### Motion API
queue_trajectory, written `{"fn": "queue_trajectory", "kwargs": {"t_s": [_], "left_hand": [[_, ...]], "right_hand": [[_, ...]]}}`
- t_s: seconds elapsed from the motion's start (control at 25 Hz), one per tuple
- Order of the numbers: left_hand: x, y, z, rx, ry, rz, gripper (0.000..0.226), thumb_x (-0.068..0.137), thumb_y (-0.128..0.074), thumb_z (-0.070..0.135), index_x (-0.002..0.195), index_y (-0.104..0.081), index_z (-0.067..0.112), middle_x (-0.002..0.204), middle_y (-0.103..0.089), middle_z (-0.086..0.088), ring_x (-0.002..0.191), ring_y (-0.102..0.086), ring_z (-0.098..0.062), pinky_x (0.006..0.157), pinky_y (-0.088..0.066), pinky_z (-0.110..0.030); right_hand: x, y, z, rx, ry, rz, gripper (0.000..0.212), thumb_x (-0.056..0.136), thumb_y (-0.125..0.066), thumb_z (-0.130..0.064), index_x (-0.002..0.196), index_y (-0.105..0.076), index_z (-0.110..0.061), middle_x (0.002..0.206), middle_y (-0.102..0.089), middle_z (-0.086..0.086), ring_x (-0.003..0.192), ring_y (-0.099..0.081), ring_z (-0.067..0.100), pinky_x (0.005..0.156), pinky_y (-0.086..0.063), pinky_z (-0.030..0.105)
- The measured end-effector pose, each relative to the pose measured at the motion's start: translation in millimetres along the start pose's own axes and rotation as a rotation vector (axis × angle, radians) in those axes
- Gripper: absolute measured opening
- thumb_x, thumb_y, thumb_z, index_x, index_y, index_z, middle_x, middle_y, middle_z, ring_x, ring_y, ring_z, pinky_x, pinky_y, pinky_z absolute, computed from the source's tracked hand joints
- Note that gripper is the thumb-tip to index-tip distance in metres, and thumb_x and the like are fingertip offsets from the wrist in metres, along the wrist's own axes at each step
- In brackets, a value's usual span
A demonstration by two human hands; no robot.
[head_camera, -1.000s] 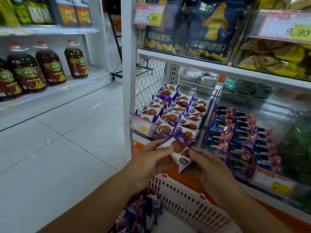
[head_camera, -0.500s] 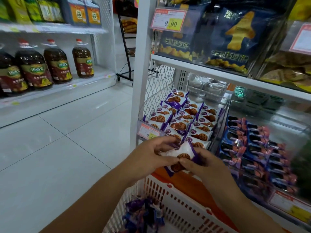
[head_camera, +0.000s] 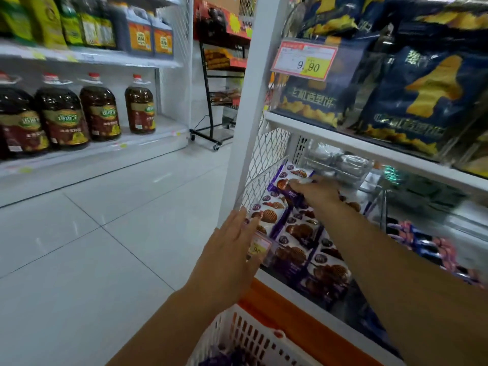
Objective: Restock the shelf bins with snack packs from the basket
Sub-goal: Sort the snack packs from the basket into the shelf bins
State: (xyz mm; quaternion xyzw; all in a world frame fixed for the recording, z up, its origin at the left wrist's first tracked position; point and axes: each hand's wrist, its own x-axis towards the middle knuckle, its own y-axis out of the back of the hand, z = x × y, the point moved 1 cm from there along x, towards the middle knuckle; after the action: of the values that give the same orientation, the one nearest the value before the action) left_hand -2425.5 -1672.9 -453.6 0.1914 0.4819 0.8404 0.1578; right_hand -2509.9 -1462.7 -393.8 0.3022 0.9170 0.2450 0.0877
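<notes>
My right hand [head_camera: 315, 191] reaches deep into the clear shelf bin [head_camera: 260, 247] and holds a purple-and-white cookie pack [head_camera: 284, 184] at the bin's back, against the packs there. Several rows of the same packs [head_camera: 298, 233] fill the bin. My left hand [head_camera: 232, 244] hovers with straight fingers at the bin's front left corner, next to its price tag, holding nothing. The white basket [head_camera: 253, 336] sits at the bottom edge, with purple packs showing inside.
A white shelf post [head_camera: 241, 114] and wire mesh side stand left of the bin. Blue-and-pink packs [head_camera: 433, 247] fill the neighbouring bin on the right. Dark blue snack bags [head_camera: 412, 96] sit on the shelf above. Oil bottles [head_camera: 100, 112] line shelves across the tiled aisle.
Both hands held one pack in front of the bin before. Now my right hand has carried it to the bin's back, and my left hand has let go and opened.
</notes>
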Motion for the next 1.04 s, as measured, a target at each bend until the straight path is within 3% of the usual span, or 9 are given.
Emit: {"fn": "queue_trajectory", "kwargs": {"t_s": [0.16, 0.44, 0.56, 0.68, 0.76, 0.84, 0.92, 1.0, 1.04], "left_hand": [[4.7, 0.6, -5.1, -0.014, -0.022, -0.031, 0.064, 0.099, -0.042, 0.045, 0.152, -0.008, 0.041, 0.161, 0.012, 0.016, 0.149, 0.011, -0.009, 0.123, -0.013, -0.039], [-7.8, -3.6, -1.7, -0.079, -0.051, 0.042, 0.058, 0.098, -0.048, 0.042, 0.149, -0.022, 0.043, 0.161, -0.007, 0.018, 0.148, -0.013, -0.008, 0.118, -0.029, -0.034], [-32.2, -11.1, 15.4, -0.096, -0.138, 0.103, 0.053, 0.098, -0.05, 0.035, 0.148, -0.03, 0.038, 0.158, -0.021, 0.016, 0.144, -0.023, -0.005, 0.117, -0.023, -0.025], [-62.0, -42.9, 19.7, -0.036, -0.173, -0.026, 0.046, 0.098, -0.052, 0.03, 0.143, -0.043, 0.03, 0.153, -0.035, 0.008, 0.138, -0.035, -0.014, 0.113, -0.032, -0.032], [-86.6, -81.6, 21.1, 0.018, -0.222, -0.189, 0.039, 0.095, -0.057, 0.026, 0.134, -0.055, 0.023, 0.142, -0.051, 0.001, 0.126, -0.05, -0.02, 0.105, -0.045, -0.036], [-116.4, -127.9, 14.7, 0.086, -0.289, -0.356, 0.034, 0.091, -0.059, 0.019, 0.125, -0.062, 0.014, 0.13, -0.06, -0.007, 0.114, -0.06, -0.025, 0.091, -0.054, -0.037], [-150.5, -167.2, 6.7, 0.075, -0.184, -0.66, 0.04, 0.098, -0.053, 0.021, 0.138, -0.05, 0.016, 0.146, -0.045, -0.006, 0.129, -0.048, -0.025, 0.104, -0.044, -0.038], [-177.7, -198.6, -4.7, 0.148, -0.139, -0.891, 0.048, 0.102, -0.047, 0.023, 0.148, -0.036, 0.02, 0.158, -0.025, -0.003, 0.142, -0.03, -0.025, 0.115, -0.03, -0.039], [-189.4, -211.5, -9.7, 0.179, -0.145, -0.946, 0.049, 0.102, -0.046, 0.025, 0.15, -0.033, 0.021, 0.16, -0.022, -0.003, 0.144, -0.025, -0.025, 0.117, -0.026, -0.039]], "right_hand": [[24.0, -18.5, 3.8, -0.272, 0.034, -0.045, 0.059, 0.082, -0.075, -0.032, 0.13, -0.054, -0.003, 0.135, -0.056, 0.014, 0.119, -0.056, 0.03, 0.101, -0.046, 0.037], [10.6, -0.8, 7.8, -0.283, 0.138, -0.009, 0.072, 0.081, -0.071, -0.048, 0.139, -0.044, -0.013, 0.143, -0.046, 0.01, 0.131, -0.044, 0.027, 0.104, -0.041, 0.036], [-52.7, 31.0, 7.2, -0.01, 0.393, 0.111, 0.045, 0.092, -0.063, -0.033, 0.13, -0.05, -0.014, 0.12, -0.055, 0.002, 0.097, -0.054, 0.011, 0.082, -0.043, 0.025], [-154.3, 56.0, 52.6, 0.229, 0.584, 0.091, 0.016, 0.098, -0.052, -0.018, 0.113, -0.052, -0.025, 0.081, -0.051, -0.017, 0.068, -0.049, 0.004, 0.063, -0.046, 0.019], [-198.7, 51.4, 116.7, 0.155, 0.477, -0.02, 0.013, 0.1, -0.048, -0.018, 0.107, -0.052, -0.028, 0.077, -0.051, -0.011, 0.066, -0.049, 0.009, 0.06, -0.045, 0.022], [-218.0, 36.6, 210.7, -0.073, 0.137, -0.19, 0.012, 0.1, -0.046, -0.02, 0.106, -0.056, -0.023, 0.085, -0.054, -0.003, 0.075, -0.055, 0.014, 0.064, -0.045, 0.028], [-232.3, 27.6, 313.8, -0.25, -0.311, -0.457, 0.017, 0.099, -0.046, -0.013, 0.107, -0.061, -0.01, 0.09, -0.058, 0.008, 0.082, -0.057, 0.027, 0.07, -0.045, 0.036], [-247.4, 24.3, 390.8, -0.409, -0.523, -0.709, 0.031, 0.099, -0.046, -0.008, 0.126, -0.055, 0.004, 0.117, -0.059, 0.023, 0.099, -0.056, 0.03, 0.088, -0.046, 0.042], [-256.0, 23.0, 407.4, -0.494, -0.559, -0.797, 0.038, 0.101, -0.044, -0.008, 0.137, -0.045, 0.002, 0.134, -0.051, 0.021, 0.112, -0.052, 0.028, 0.1, -0.042, 0.039]]}}
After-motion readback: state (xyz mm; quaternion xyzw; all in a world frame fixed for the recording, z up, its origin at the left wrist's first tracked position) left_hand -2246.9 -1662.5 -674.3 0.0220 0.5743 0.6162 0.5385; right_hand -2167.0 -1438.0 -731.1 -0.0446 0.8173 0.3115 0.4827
